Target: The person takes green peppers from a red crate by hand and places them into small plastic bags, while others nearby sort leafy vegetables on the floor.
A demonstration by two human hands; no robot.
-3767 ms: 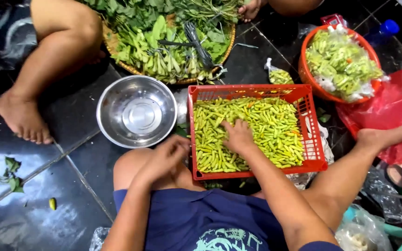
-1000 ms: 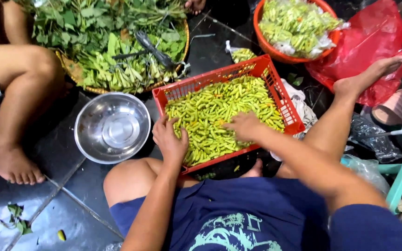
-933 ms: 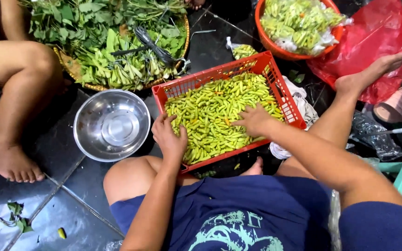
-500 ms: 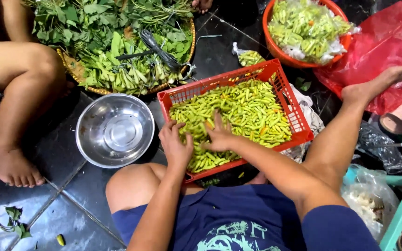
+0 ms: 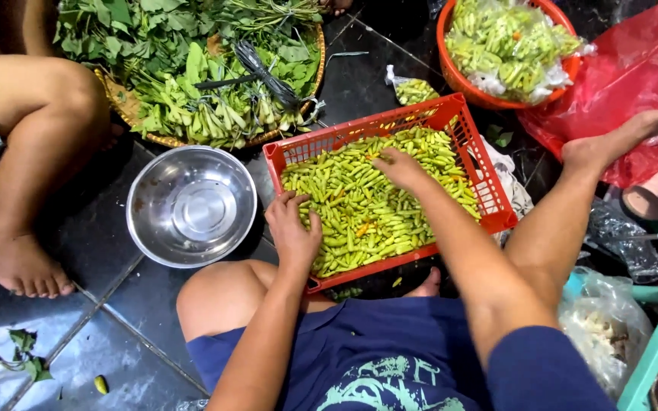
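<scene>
A red plastic crate [image 5: 479,171] full of small green chillies [image 5: 359,202] sits on the dark tiled floor in front of me, between my knees. My left hand [image 5: 292,232] rests on the chillies at the crate's near left side, fingers spread and curled into the pile. My right hand [image 5: 399,167] lies palm down on the chillies near the crate's middle, fingers reaching toward the far rim. Whether either hand pinches a chilli is hidden.
An empty steel bowl [image 5: 190,205] stands left of the crate. A woven tray of leafy greens [image 5: 192,68] lies behind it, beside another person's bare leg [image 5: 36,144]. An orange basket of bagged chillies [image 5: 508,46] and a red plastic bag [image 5: 622,84] are at the far right.
My right hand has moved from the crate's near middle toward its far side across the chillies. The left hand stays on the near left part of the pile.
</scene>
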